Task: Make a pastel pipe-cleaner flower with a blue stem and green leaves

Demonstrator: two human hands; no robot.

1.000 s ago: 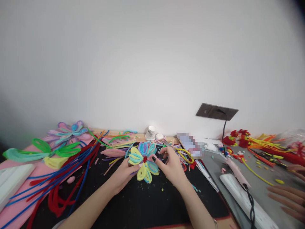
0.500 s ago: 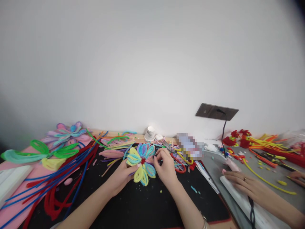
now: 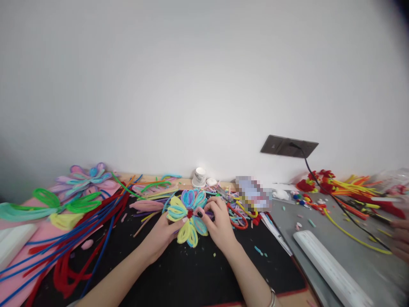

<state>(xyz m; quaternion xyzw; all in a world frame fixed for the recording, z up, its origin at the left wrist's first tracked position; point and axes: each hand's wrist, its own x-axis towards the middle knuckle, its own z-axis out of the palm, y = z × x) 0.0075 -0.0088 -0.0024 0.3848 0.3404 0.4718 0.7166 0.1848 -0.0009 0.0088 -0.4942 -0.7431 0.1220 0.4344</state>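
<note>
A pipe-cleaner flower (image 3: 188, 231) with looped yellow, blue, purple and pink petals and a red centre is held up between my two hands, above the black mat (image 3: 159, 281). My left hand (image 3: 160, 238) grips it from the left, fingers partly hidden behind the petals. On the other side, my right hand (image 3: 217, 221) pinches a petal, with the dark-nailed thumb in front near the centre. Behind the flower lie loose pastel pipe cleaners (image 3: 156, 190) and a pink bundle (image 3: 146, 206).
Blue pipe cleaners (image 3: 73, 234) and a finished-looking flower (image 3: 91, 179) lie left. A small white cup (image 3: 199, 175) stands by the wall. At right are a white power strip (image 3: 330, 266), a black cord (image 3: 347, 215), yellow pipe cleaners (image 3: 359, 187) and another person's hand (image 3: 401, 238).
My right thumb has moved onto the front of the flower, closer to its centre. The other person's hand has left the power strip, and the black cord now stretches rightward.
</note>
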